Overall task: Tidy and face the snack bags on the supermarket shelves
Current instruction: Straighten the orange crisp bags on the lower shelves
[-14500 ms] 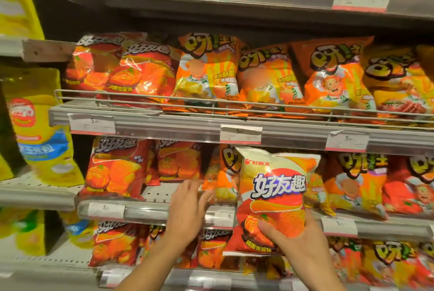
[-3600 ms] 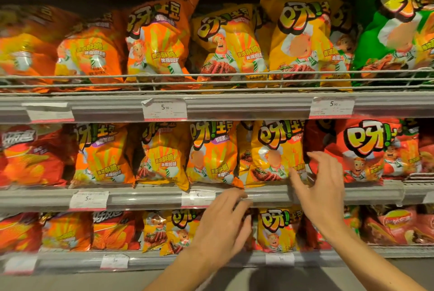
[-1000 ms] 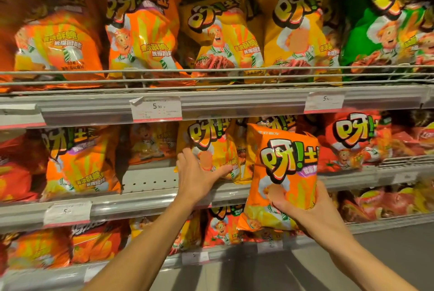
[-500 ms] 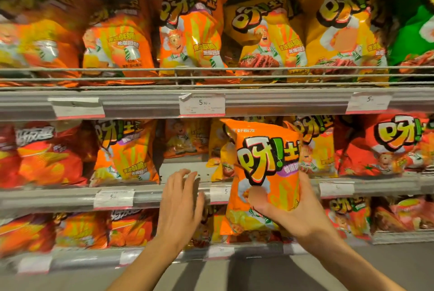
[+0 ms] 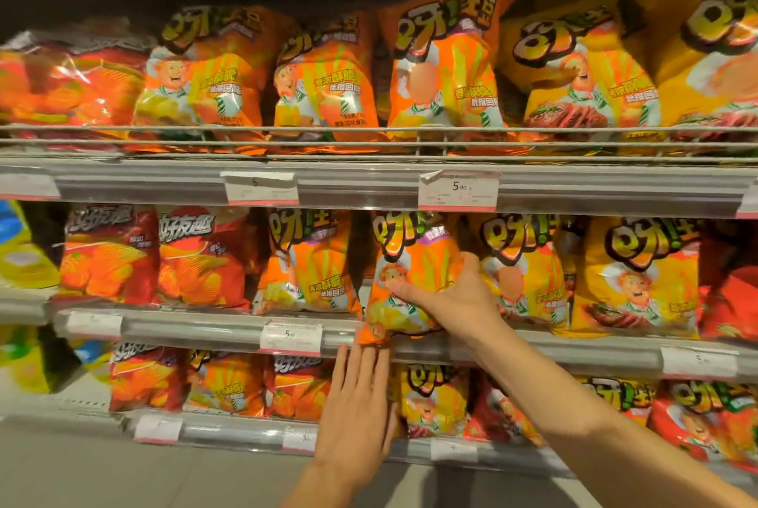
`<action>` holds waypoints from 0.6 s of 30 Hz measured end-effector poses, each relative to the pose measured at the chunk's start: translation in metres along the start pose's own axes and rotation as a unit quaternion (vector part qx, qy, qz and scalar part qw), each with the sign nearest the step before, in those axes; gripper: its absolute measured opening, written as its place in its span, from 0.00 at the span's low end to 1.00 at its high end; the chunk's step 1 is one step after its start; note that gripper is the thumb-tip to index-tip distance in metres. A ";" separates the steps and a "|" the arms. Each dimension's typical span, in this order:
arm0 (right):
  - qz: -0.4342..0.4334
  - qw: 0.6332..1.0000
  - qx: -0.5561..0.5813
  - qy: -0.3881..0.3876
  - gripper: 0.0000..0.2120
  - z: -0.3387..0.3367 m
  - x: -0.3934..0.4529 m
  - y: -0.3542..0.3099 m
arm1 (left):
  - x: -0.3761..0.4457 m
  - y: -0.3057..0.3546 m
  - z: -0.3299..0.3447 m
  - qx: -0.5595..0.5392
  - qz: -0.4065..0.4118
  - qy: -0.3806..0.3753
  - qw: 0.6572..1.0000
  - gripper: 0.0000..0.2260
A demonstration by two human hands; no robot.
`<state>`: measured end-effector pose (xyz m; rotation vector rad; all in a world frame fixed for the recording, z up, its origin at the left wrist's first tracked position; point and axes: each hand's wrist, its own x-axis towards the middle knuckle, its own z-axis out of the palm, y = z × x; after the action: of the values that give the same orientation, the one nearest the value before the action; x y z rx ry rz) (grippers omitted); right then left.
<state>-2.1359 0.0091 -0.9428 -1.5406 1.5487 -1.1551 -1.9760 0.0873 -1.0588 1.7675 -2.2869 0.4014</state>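
An orange snack bag (image 5: 414,257) with a cartoon chef stands upright at the front of the middle shelf (image 5: 205,329), its bottom corner hanging over the rail. My right hand (image 5: 455,300) grips its lower right part, thumb across the front. A matching orange bag (image 5: 307,261) stands to its left and a yellow-orange bag (image 5: 521,265) to its right. My left hand (image 5: 359,417) is flat, fingers together, just under the held bag's bottom corner and in front of the lower shelf's bags.
The top shelf holds orange and yellow bags (image 5: 443,68) behind a wire rail (image 5: 369,130). Red bags (image 5: 156,257) fill the middle shelf's left side. White price tags (image 5: 457,191) hang on the shelf edges. The bottom shelf (image 5: 229,431) holds mixed red, orange and yellow bags above grey floor.
My right hand has carried the orange bag from in front of the shelf into the gap on the middle shelf. My left hand dropped below the shelf rail. The view shifted left.
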 end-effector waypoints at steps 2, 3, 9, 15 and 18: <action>-0.002 1.000 -0.018 0.020 0.57 0.008 0.012 -0.002 | 0.001 0.000 0.000 -0.006 0.000 -0.004 1.000 0.39; -0.004 0.999 -0.025 0.027 0.58 0.012 0.016 -0.002 | 0.001 0.000 -0.001 -0.006 0.000 -0.001 1.000 0.40; -0.009 1.000 0.014 0.016 0.50 0.024 0.035 0.011 | 0.005 0.001 -0.009 0.001 0.000 -0.035 0.999 0.41; 0.002 1.000 -0.004 0.026 0.41 0.027 0.046 0.018 | 0.005 -0.003 -0.008 0.001 0.012 -0.051 0.999 0.36; 0.013 0.999 -0.020 0.027 0.37 0.035 0.047 0.015 | 0.007 -0.003 -0.009 -0.004 0.007 -0.063 0.998 0.34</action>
<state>-2.1143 -0.0430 -0.9638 -1.5221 1.6332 -1.1664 -1.9747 0.0829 -1.0481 1.8213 -2.3834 0.2913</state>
